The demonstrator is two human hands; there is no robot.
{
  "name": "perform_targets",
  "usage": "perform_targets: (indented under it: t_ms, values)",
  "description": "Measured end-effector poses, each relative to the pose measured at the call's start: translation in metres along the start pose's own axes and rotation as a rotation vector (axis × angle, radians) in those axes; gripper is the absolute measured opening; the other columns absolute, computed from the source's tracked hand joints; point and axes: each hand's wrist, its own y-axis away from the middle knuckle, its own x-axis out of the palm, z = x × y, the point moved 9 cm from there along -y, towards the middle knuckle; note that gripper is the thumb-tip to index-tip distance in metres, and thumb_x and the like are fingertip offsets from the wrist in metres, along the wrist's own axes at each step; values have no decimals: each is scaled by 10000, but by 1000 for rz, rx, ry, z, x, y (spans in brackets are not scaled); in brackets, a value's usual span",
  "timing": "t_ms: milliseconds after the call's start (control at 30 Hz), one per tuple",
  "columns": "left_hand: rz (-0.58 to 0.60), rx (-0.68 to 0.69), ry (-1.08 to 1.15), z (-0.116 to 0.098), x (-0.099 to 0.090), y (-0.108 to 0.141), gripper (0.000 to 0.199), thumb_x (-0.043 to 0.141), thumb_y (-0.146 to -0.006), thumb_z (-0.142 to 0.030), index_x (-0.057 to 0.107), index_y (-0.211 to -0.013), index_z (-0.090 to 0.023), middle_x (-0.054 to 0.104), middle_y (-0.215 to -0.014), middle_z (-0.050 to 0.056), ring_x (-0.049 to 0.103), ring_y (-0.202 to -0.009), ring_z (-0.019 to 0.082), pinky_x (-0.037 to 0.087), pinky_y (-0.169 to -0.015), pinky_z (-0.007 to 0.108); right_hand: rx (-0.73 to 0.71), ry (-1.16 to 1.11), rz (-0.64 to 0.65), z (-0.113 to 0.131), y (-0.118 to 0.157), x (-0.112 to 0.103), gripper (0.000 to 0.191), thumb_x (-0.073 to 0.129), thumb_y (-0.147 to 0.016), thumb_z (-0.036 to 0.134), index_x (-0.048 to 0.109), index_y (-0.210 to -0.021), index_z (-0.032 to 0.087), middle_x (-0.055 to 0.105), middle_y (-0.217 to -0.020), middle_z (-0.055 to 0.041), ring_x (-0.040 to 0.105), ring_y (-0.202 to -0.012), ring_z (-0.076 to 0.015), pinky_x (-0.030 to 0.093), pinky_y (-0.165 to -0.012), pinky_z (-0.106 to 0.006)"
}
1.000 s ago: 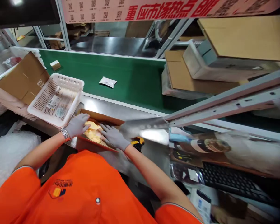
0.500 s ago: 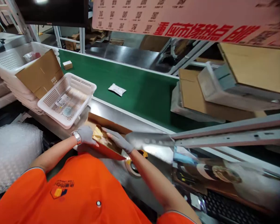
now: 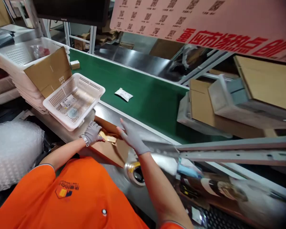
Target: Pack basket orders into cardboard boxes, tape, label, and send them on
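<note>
An open cardboard box (image 3: 112, 152) stands on the metal bench in front of the orange shirt. At its left end, my left hand (image 3: 92, 132), gloved in grey with a metal watch at the wrist, is closed on crumpled brown paper (image 3: 107, 137) inside the box. My right hand (image 3: 132, 137), also in a grey glove, is raised over the box's right end with its fingers apart and nothing in it. Beside the box, partly behind my right forearm, lies a roll of tape (image 3: 136, 174).
A white basket (image 3: 72, 101) with a labelled packet sits left of the box. Beyond, a green conveyor (image 3: 147, 95) carries a white packet (image 3: 124, 94) and a small box (image 3: 74, 65). Bubble wrap (image 3: 14, 154) is at left; a metal rail (image 3: 233, 155) is at right.
My right hand has come off the paper and risen, its fingers now spread. The box has tilted, showing more of its inside. The view has shifted slightly.
</note>
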Motion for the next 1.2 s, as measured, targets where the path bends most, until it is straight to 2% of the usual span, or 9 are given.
perform_targets:
  t_ms: [200, 400, 567, 667, 767, 867, 933, 1100, 1200]
  values:
    - [-75, 252, 49, -21, 4, 47, 536, 783, -1012, -630, 750, -1307, -184, 735, -1261, 164, 691, -1292, 368, 473, -1288, 692, 113, 165, 239, -6, 26, 41, 663, 423, -1166, 613, 664, -1645, 222, 796, -1479, -168, 770, -1323, -413, 612, -1108, -512]
    - [138, 336, -23, -31, 18, 75, 1068, 860, -860, -793, 594, -1621, -91, 428, -1785, 342, 324, -1720, 514, 239, -1386, 787, -121, 230, 313, 5, 69, 91, 731, 477, -1151, 606, 545, -1736, 173, 430, -1840, -220, 368, -1732, -426, 328, -1397, -680]
    - [261, 465, -138, -46, 34, 69, 1085, 905, -875, -667, 532, -1697, -65, 369, -1833, 326, 341, -1735, 465, 166, -1446, 661, -104, 327, 260, -4, 78, 112, 708, 485, -1157, 543, 511, -1747, 153, 361, -1870, -236, 299, -1759, -436, 261, -1421, -716]
    - [270, 464, -148, -47, 35, 66, 1070, 891, -884, -666, 538, -1694, -61, 380, -1833, 311, 365, -1722, 472, 158, -1449, 646, -82, 246, 267, -5, 71, 101, 676, 427, -1170, 524, 509, -1743, 176, 392, -1858, -223, 363, -1734, -414, 330, -1404, -681]
    - [288, 465, -134, -48, 30, 64, 1087, 916, -873, -632, 529, -1694, -34, 369, -1834, 321, 364, -1716, 484, 145, -1454, 635, -42, 151, 118, -6, 52, 53, 692, 353, -1183, 520, 454, -1768, 164, 386, -1855, -228, 377, -1728, -390, 387, -1388, -629]
    - [334, 463, -122, -49, 28, 63, 1097, 926, -879, -591, 505, -1702, 0, 349, -1832, 347, 349, -1720, 498, 153, -1447, 652, -18, 175, -149, -6, 34, 0, 706, 327, -1185, 501, 390, -1795, 152, 343, -1877, -209, 235, -1783, -394, 261, -1432, -671]
    - [354, 459, -112, -49, 27, 63, 1078, 930, -876, -576, 516, -1695, -10, 358, -1832, 339, 356, -1719, 499, 163, -1443, 664, 59, 233, -231, -9, 28, -8, 705, 317, -1181, 485, 392, -1787, 131, 364, -1863, -222, 191, -1788, -420, 199, -1427, -719]
    - [356, 455, -123, -47, 28, 60, 1040, 943, -860, -602, 583, -1642, -20, 399, -1812, 337, 378, -1715, 479, 181, -1450, 631, 373, 392, 165, -27, 27, 75, 619, 339, -1184, 490, 656, -1516, 74, 725, -1454, -308, 645, -1429, -440, 469, -1244, -602]
    - [371, 485, -134, -53, 31, 55, 1052, 937, -864, -633, 582, -1643, -21, 412, -1804, 340, 388, -1709, 473, 193, -1445, 631, 421, 442, 240, -35, 35, 93, 559, 393, -1185, 527, 724, -1365, 114, 771, -1351, -276, 723, -1249, -380, 536, -1122, -487]
